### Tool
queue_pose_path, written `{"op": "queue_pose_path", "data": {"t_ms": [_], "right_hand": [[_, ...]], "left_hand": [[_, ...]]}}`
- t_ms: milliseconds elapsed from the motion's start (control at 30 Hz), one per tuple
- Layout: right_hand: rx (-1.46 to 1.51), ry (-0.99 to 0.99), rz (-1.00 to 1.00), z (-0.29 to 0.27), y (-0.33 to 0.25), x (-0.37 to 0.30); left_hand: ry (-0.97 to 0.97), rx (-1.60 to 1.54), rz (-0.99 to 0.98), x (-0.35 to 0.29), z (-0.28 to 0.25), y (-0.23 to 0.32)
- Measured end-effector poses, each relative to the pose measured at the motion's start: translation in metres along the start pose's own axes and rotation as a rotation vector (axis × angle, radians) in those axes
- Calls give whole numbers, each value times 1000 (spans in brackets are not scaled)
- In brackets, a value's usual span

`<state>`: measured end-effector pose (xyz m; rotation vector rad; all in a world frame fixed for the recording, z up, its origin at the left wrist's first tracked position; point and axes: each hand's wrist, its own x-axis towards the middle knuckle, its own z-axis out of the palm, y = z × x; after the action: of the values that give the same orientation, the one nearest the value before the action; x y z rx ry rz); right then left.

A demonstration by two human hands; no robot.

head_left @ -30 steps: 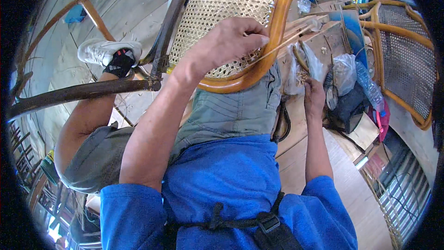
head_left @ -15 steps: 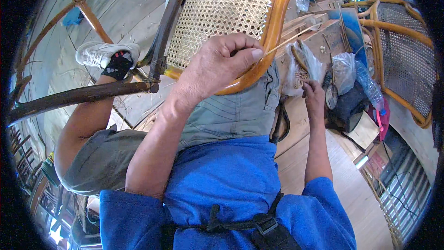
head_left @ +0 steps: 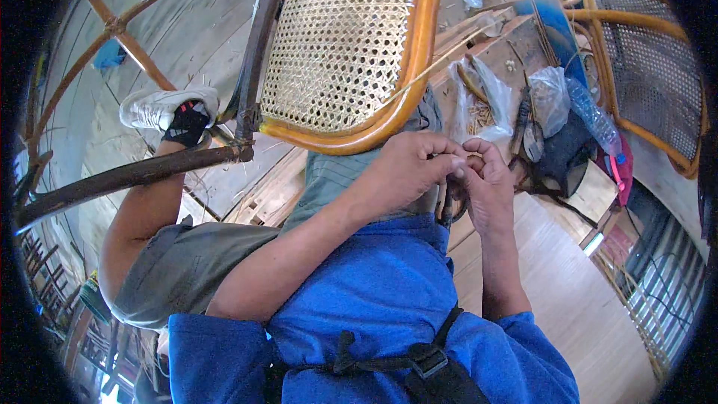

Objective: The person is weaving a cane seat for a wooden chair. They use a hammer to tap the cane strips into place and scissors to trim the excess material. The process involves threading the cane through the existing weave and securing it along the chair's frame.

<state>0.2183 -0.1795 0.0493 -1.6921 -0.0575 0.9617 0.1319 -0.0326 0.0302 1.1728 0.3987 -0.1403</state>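
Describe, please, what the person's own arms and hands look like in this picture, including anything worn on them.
Both forearms come up from the lower edge, bare from the elbow down. Short, loose, bright blue sleeves end near the elbows. The left hand and the right hand are bare: no gloves, and no watch, ring or wristband shows. A black strap with a buckle crosses the blue shirt below.

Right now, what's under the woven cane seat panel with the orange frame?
Under the woven cane seat panel lie the grey shorts on the person's lap, where the left hand and right hand meet. The floor beneath is covered.
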Motion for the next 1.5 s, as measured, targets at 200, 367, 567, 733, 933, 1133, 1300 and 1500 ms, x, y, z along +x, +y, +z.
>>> {"op": "queue_pose_path", "data": {"t_ms": [200,367,567,733,933,1133,1300,1500], "right_hand": [[-1105,208,-289,-91,106,22],[-1202,35,-229,-84,130,18],[-1128,-152,-49,-78,104,18],[-1220,-26,91,-59,42,-10],[-1182,32,167,-66,5,-27],[-549,-42,318,-45,3,-43],[-331,-137,172,-14,12,-47],[-692,-37,21,-4,13,-38]], "left_hand": [[-47,-301,-245,5,0,-13],[-26,-385,-240,5,2,-24],[-53,-360,-284,8,0,-26],[-47,-368,-278,10,-1,-27],[-9,-442,-271,10,1,-29],[5,-483,-260,10,5,-29],[-3,-491,-268,10,6,-30],[-16,-447,-296,8,4,-23]]}}
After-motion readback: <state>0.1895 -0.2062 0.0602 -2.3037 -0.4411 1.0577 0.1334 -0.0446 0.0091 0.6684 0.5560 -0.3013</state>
